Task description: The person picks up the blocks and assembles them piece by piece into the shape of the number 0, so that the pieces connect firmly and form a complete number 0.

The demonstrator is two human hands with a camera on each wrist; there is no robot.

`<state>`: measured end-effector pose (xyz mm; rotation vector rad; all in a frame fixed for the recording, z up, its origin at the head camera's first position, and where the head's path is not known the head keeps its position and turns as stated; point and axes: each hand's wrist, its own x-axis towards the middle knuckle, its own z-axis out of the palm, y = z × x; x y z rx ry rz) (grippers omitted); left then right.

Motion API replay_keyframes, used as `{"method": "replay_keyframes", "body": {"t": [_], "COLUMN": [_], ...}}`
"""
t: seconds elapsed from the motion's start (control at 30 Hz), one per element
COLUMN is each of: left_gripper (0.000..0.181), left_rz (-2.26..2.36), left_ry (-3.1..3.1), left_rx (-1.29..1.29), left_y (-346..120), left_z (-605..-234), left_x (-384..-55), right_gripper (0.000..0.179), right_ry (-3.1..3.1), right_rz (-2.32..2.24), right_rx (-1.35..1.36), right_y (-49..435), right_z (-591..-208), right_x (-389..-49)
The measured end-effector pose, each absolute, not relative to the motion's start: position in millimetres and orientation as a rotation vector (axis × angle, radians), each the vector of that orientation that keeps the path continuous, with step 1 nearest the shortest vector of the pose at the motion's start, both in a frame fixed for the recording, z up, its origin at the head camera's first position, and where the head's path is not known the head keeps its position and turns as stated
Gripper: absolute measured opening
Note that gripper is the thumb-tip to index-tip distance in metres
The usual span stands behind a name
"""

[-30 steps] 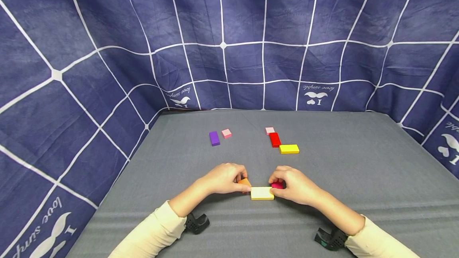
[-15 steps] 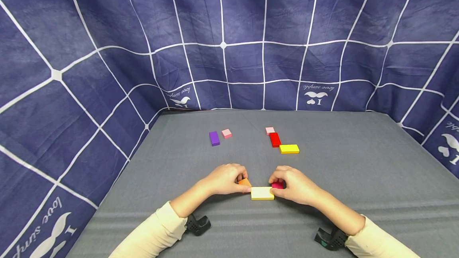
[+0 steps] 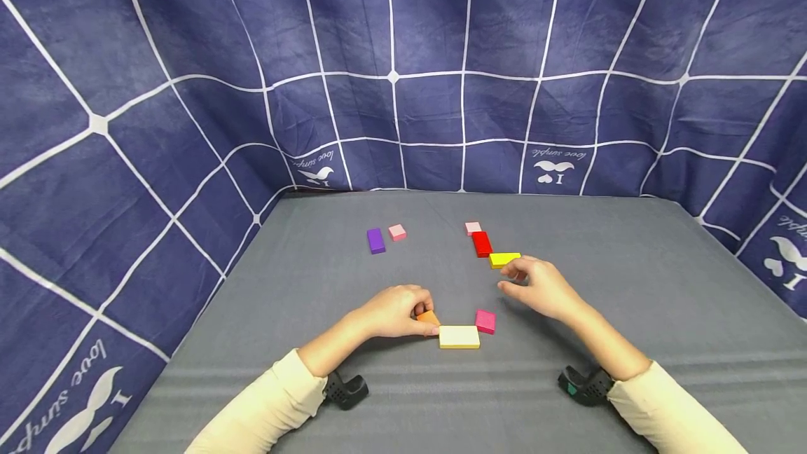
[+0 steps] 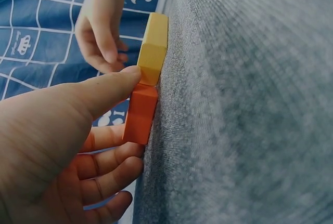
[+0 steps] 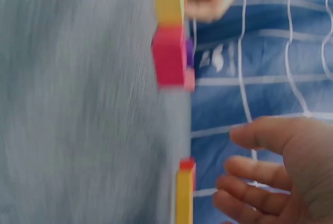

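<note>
Now, lower centre on my feed: left hand (image 3: 396, 312) round orange block (image 4: 140, 115), right hand (image 3: 542, 291) loose near bright yellow block (image 3: 502, 259).

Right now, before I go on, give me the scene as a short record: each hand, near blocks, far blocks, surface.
left hand: pinches the orange block
right hand: holds nothing, fingers close to the yellow block
near blocks: cream block between the orange block and the magenta block
far blocks, left: purple block beside a light pink block
far blocks, right: another light pink block, red block, yellow block
surface: grey table
</note>
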<state>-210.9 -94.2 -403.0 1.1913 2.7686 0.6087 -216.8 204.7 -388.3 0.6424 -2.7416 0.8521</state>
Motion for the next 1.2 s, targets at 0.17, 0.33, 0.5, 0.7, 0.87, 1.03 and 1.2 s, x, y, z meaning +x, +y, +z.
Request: {"method": "replay_keyframes", "body": {"t": [0.17, 0.33, 0.5, 0.7, 0.87, 1.03, 1.2], "left_gripper": [0.026, 0.026, 0.027, 0.027, 0.027, 0.027, 0.027], "left_rz": [0.611, 0.641, 0.652, 0.663, 0.68, 0.678, 0.673], "left_ry": [2.76, 2.753, 2.745, 2.723, 2.71, 2.711, 2.711], "left_rx": [1.192, 1.183, 1.177, 1.182, 1.194, 1.199, 1.202], "left_y": [-94, -95, -95, -95, -96, -96, -95], "left_z": [-402, -404, -404, -403, -404, -403, -402], "left_x": [-212, -213, -214, -213, -213, -213, -212], "right_gripper": [0.025, 0.035, 0.033, 0.029, 0.034, 0.04, 0.039], "right_ry": [-2.792, -2.824, -2.853, -2.902, -2.9, -2.884, -2.865], "right_rz": [0.797, 0.736, 0.681, 0.581, 0.552, 0.519, 0.495], "right_rx": [0.366, 0.193, 0.127, 0.033, -0.005, -0.025, -0.056], "right_y": [218, 216, 207, 196, 189, 184, 183], "right_z": [-393, -395, -394, -399, -402, -405, -408], "right_x": [-235, -250, -259, -261, -258, -257, -258]}}
